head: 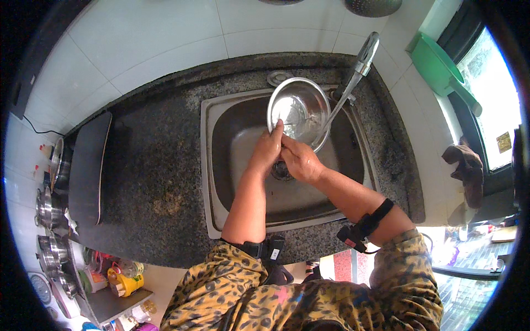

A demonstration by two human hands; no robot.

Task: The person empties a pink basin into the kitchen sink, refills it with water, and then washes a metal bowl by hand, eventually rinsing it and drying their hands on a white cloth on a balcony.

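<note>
A shiny round metal bowl (292, 108) is tilted over the steel sink (248, 198), its inside facing me. My left hand (268, 149) grips its near rim, with the thumb over the edge and the other fingers hidden. My right hand (304, 163) is wet and lies against the bowl's near side, close beside my left. Its fingertips are partly hidden, so its hold on the bowl is unclear. From the chrome tap (367, 53) a stream of water (345, 96) runs down into the right side of the bowl.
The drain (283, 170) lies below my hands. On the left, a dark flat panel (87, 169) stands on the granite counter (153, 157). Metal pots (49, 209) line the left wall. A green plastic strainer or scoop (439, 66) and a brown cloth (468, 169) hang on the right.
</note>
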